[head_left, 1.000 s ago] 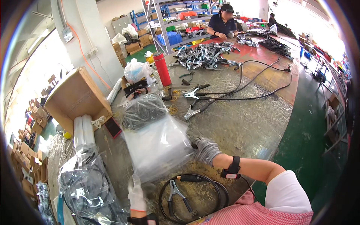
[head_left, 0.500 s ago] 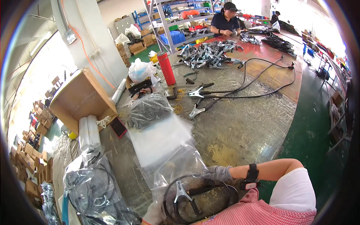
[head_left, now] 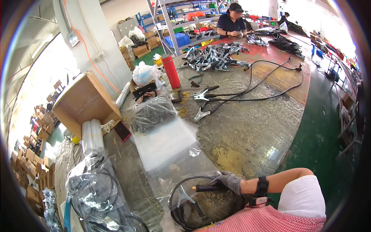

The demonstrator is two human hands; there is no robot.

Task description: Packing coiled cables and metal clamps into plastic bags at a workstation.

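A coiled black cable [head_left: 172, 205] with a metal clamp [head_left: 183, 195] lies at the near edge, close to my body. My right hand [head_left: 230, 181], in a grey glove, closes round the coil's far right side. Beside its fingers a black plug with a copper-coloured tip [head_left: 205, 188] points left. A clear plastic bag [head_left: 174, 176] reaches from the stack of bags to the coil and seems to cover its left part, where the clamp looks hazy. Of my left hand [head_left: 167, 222] only a pale blur shows at the coil's lower left; its fingers cannot be made out.
Bagged cables [head_left: 96, 193] lie on the left, near a cardboard box [head_left: 83, 100] and a phone [head_left: 122, 131]. Beyond are a red flask [head_left: 171, 71], loose clamped cables [head_left: 232, 99] and a clamp pile [head_left: 216, 56]. A co-worker [head_left: 232, 23] works at the far end.
My right hand has shifted slightly right and the plug now shows its tip. The clear bag has come over the clamp. My left hand has become harder to see.
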